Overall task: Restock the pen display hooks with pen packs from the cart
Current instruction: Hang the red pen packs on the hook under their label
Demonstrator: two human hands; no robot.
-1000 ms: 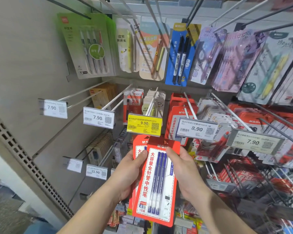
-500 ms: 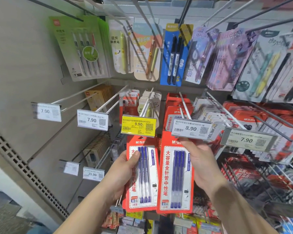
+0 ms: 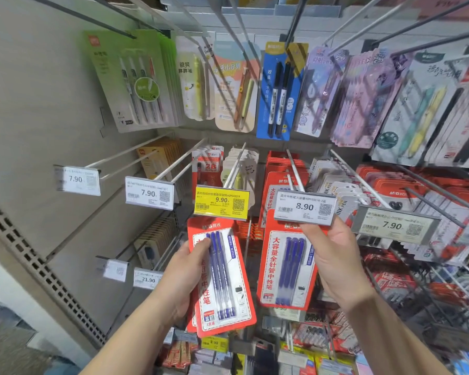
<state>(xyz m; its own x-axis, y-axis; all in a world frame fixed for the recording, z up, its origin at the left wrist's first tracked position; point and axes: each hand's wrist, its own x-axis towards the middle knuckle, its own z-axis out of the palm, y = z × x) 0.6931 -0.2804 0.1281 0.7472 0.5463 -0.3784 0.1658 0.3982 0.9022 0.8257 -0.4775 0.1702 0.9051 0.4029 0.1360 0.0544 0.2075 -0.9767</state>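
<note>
Red pen packs (image 3: pixel 222 280), blue pens; yellow price tag (image 3: pixel 221 203).

The pen pack (image 3: pixel 222 280) in the left hand (image 3: pixel 179 277) is red printed card under a clear, glossy plastic blister. The pack (image 3: pixel 287 266) in the right hand (image 3: pixel 333 263) looks the same, card and shiny plastic. Just above the right hand, the price tag (image 3: pixel 305 208) sits in a smooth plastic holder on a pale metal hook (image 3: pixel 295 169). Left of the left hand, the wall panel (image 3: pixel 38 104) is matt.
</note>
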